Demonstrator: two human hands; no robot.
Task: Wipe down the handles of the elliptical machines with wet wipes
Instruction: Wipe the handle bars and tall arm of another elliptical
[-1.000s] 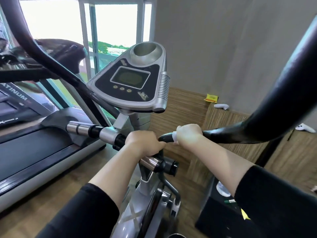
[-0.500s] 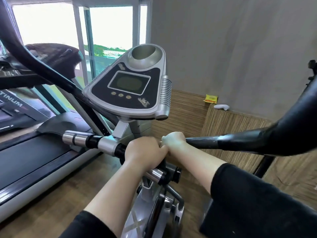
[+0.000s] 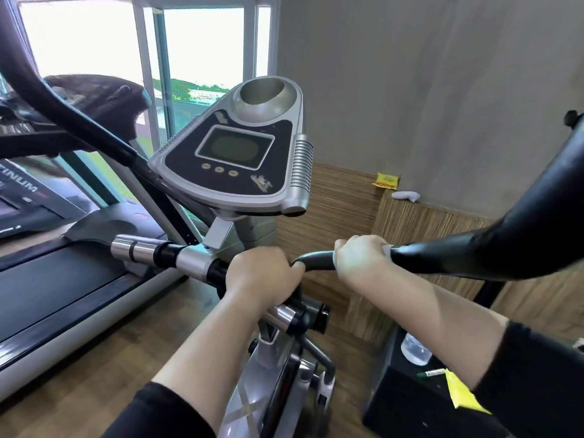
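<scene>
- Head view gave us little to read: on the treadmill at the left edge we made out only the white letters "INUM", cut off by the frame.
- We could not read the print on the yellow packet lying on the wooden ledge, and the logo on the elliptical's console was worn and unclear to us.
- Half a second earlier the right hand had sat at the very tip of the right handle, touching the left hand. Now we saw it further out along the handle, with the bare black tip showing between the two hands.
- We saw the hands apart. The right hand clamped the wet wipe round the right handle, a white edge of the wipe peeking out against the black grip.
- The left hand was wrapped over the black grip of the fixed handlebar, below the console.
- We noted that the right handle's long axis ran from its tip near the middle of the view out to the right, then rose toward the right edge. The tip pointed left, at the left hand.
- The fixed handlebar ran from upper left to lower right, with chrome showing on both sides of the left hand.
</scene>
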